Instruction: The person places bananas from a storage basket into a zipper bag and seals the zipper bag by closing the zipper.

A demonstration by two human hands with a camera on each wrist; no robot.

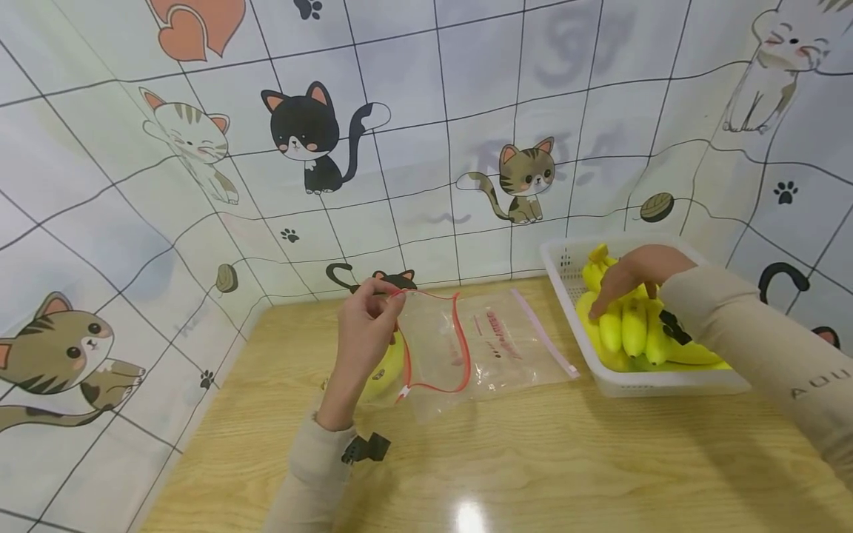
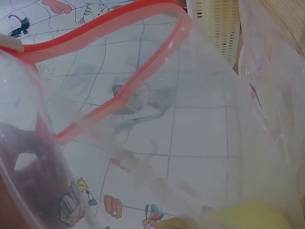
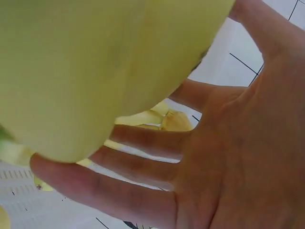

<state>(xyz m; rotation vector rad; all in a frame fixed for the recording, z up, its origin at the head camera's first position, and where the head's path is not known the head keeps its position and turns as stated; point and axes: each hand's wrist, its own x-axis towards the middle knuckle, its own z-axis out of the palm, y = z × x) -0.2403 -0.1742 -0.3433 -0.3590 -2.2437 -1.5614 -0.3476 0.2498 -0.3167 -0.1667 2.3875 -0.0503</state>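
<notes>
My left hand (image 1: 365,326) pinches the rim of a clear zip bag (image 1: 436,340) with a red slider edge. The bag's mouth gapes, and a yellow fruit (image 1: 383,381) shows partly behind my forearm, its kind hard to tell. In the left wrist view the red edge (image 2: 109,100) loops wide. On the right, my right hand (image 1: 633,274) reaches into a white basket (image 1: 566,296) and grips a bunch of yellow bananas (image 1: 633,329). The right wrist view shows its fingers (image 3: 138,174) around the large, near bananas (image 3: 95,71).
A second clear bag (image 1: 516,344) with a pink edge and red print lies flat between the first bag and the basket. Under everything is a wood-grain table (image 1: 520,459). A cat-print sheet (image 1: 413,148) stands behind it and along the sides.
</notes>
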